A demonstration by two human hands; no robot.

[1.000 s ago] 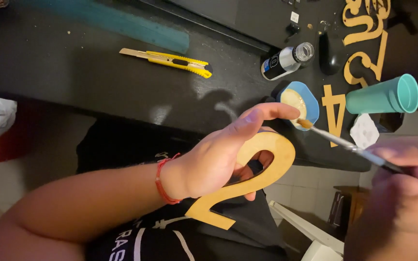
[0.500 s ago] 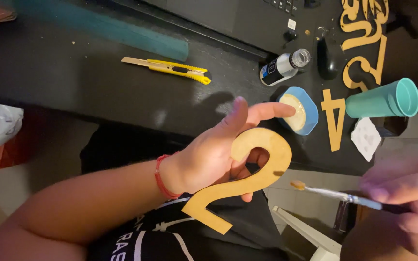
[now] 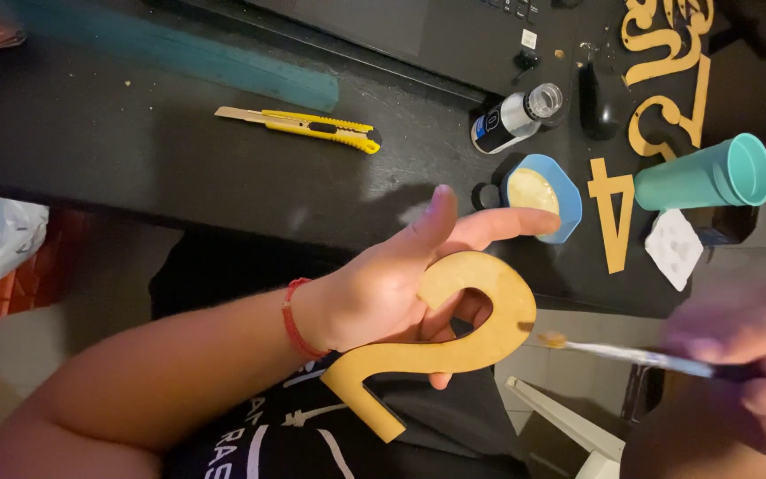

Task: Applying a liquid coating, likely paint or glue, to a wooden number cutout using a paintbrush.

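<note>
- Since the earlier frames the brush (image 3: pixel 618 353) has come away from the blue dish (image 3: pixel 569 200) and dropped to the lower right of the frame; its yellow-loaded tip now sits just beside the outer curve of the wooden numeral (image 3: pixel 454 341), with a small gap between them
- the numeral has stayed in the left hand (image 3: pixel 374 297) at the centre of the frame, over the person's dark shirt, tilted a little more than before
- it is a flat cut-out in the shape of a two; its face is a pale yellow-tan, even in tone, with a round upper loop and a straight foot pointing to the lower left
- the left hand grips it through the loop; the thumb lies along the upper edge, the index finger stretches out straight toward the dish, and the other fingers curl behind and show through the opening; a red cord circles the wrist
- the right hand (image 3: pixel 746 355) is blurred at the right edge; its fingers are closed round the brush handle in a pinch
- on the dark table (image 3: pixel 135 142) above lie a yellow utility knife (image 3: pixel 303 127), a small paint bottle (image 3: pixel 516 115), a wooden four (image 3: pixel 612 213), a teal cup (image 3: pixel 707 177) on its side and curled wooden shapes (image 3: pixel 667 71) at the upper right
</note>
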